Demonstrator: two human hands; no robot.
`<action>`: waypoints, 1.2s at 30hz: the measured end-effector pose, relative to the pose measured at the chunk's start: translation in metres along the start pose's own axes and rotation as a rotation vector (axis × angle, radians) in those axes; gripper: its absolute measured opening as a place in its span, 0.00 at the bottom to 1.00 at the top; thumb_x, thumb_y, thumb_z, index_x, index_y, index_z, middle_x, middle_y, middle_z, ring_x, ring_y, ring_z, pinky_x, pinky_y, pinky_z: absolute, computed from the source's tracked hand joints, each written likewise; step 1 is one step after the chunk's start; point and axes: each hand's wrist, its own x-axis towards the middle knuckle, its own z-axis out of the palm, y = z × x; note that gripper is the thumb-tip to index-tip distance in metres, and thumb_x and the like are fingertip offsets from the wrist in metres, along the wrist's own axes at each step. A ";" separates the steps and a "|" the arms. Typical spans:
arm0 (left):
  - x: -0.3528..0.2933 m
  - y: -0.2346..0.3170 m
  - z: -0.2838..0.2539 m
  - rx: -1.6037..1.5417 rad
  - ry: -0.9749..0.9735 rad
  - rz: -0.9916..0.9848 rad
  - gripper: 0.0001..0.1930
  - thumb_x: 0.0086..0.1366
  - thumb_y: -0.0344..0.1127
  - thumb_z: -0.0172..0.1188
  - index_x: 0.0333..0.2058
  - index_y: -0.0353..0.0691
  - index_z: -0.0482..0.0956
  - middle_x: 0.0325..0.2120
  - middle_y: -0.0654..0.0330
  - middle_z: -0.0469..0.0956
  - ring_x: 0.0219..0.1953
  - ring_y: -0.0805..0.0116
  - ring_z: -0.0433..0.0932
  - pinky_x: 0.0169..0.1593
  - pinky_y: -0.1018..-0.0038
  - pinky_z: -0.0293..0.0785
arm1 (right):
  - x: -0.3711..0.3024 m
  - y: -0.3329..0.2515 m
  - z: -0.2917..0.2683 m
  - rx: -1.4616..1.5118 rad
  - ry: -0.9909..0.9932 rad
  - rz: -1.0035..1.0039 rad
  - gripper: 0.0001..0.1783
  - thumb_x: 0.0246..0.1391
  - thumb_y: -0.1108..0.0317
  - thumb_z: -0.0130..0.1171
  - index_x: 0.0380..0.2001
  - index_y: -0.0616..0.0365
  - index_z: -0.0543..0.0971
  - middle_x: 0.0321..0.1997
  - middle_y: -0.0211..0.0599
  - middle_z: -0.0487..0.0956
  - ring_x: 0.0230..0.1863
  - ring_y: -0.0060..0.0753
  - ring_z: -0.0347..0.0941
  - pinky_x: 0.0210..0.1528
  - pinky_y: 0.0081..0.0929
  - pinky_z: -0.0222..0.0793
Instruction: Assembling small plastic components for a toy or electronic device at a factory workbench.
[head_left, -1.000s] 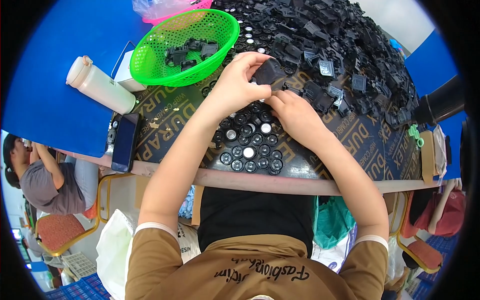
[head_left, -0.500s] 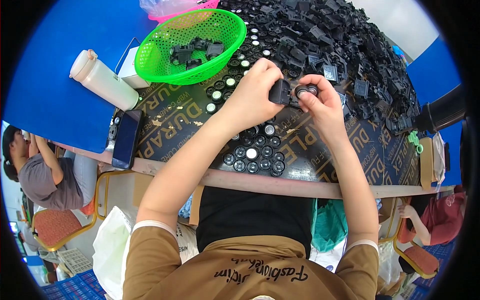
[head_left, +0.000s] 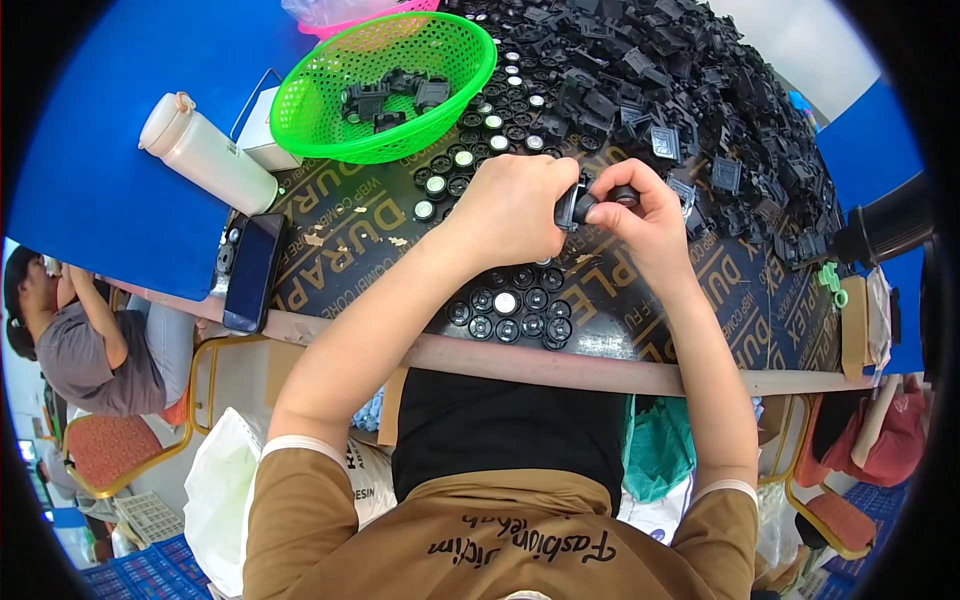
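Observation:
My left hand [head_left: 522,208] is closed round a black plastic housing [head_left: 571,205], whose right edge shows past my fingers. Close against that edge, my right hand [head_left: 645,208] pinches small round black wheels [head_left: 622,196] between thumb and fingers. One wheel seems to touch the housing, but the contact is partly hidden. On the table nearer to me lies a cluster of black wheels [head_left: 507,328], one with a white face. A line of more wheels [head_left: 463,158], several white-faced, runs beyond my left hand.
A large heap of black plastic parts [head_left: 640,75] covers the far right. The green basket [head_left: 385,150] holds several assembled parts. A white bottle [head_left: 205,150] and a phone [head_left: 255,272] stand left. A black tube [head_left: 885,220] juts in from the right. Other people sit at both sides.
My left hand has turned and come slightly nearer to me with the housing. My right hand has brought the wheels up against the housing's edge.

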 end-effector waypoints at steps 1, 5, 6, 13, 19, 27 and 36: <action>0.000 0.000 0.000 -0.001 -0.001 0.000 0.12 0.41 0.31 0.61 0.23 0.38 0.67 0.21 0.51 0.73 0.27 0.49 0.74 0.29 0.61 0.69 | 0.000 0.002 0.000 -0.058 -0.001 -0.053 0.18 0.43 0.78 0.61 0.41 0.59 0.75 0.33 0.24 0.73 0.26 0.12 0.65 0.29 0.12 0.64; -0.005 0.002 0.001 0.028 -0.044 0.020 0.13 0.38 0.30 0.62 0.25 0.37 0.70 0.22 0.52 0.74 0.27 0.51 0.75 0.31 0.62 0.71 | -0.002 -0.003 0.004 0.066 -0.090 0.122 0.20 0.46 0.77 0.58 0.46 0.61 0.74 0.33 0.25 0.73 0.25 0.11 0.64 0.25 0.12 0.62; -0.005 0.002 0.003 0.035 -0.039 0.042 0.14 0.37 0.30 0.62 0.26 0.37 0.70 0.22 0.52 0.75 0.27 0.51 0.76 0.32 0.63 0.72 | -0.002 -0.002 0.002 0.065 -0.088 0.124 0.20 0.46 0.77 0.58 0.46 0.61 0.74 0.33 0.25 0.73 0.25 0.11 0.64 0.25 0.12 0.62; -0.005 0.011 0.008 0.096 -0.113 0.055 0.15 0.36 0.31 0.62 0.26 0.37 0.71 0.21 0.53 0.75 0.26 0.53 0.76 0.31 0.63 0.72 | -0.004 0.011 -0.008 0.070 -0.172 0.325 0.16 0.49 0.74 0.57 0.43 0.65 0.75 0.28 0.25 0.76 0.22 0.11 0.63 0.23 0.11 0.61; 0.006 -0.004 0.000 -0.435 0.078 -0.224 0.18 0.48 0.36 0.67 0.34 0.36 0.71 0.24 0.59 0.74 0.25 0.68 0.74 0.29 0.72 0.70 | 0.006 0.002 0.012 0.339 0.023 0.263 0.16 0.61 0.69 0.45 0.50 0.60 0.73 0.30 0.21 0.68 0.29 0.12 0.58 0.29 0.11 0.54; 0.006 -0.016 -0.014 -1.533 0.002 -0.573 0.22 0.67 0.53 0.44 0.54 0.48 0.63 0.26 0.61 0.73 0.20 0.74 0.68 0.22 0.81 0.62 | 0.005 0.010 0.004 0.134 0.010 0.237 0.11 0.58 0.72 0.48 0.42 0.61 0.75 0.32 0.27 0.75 0.25 0.13 0.64 0.30 0.12 0.63; 0.037 0.007 -0.004 -2.023 0.362 -0.911 0.19 0.67 0.51 0.43 0.36 0.40 0.69 0.31 0.54 0.72 0.35 0.63 0.69 0.42 0.66 0.67 | 0.013 -0.040 0.022 -0.194 0.099 -0.163 0.08 0.46 0.79 0.57 0.33 0.64 0.78 0.28 0.30 0.76 0.27 0.18 0.71 0.30 0.14 0.68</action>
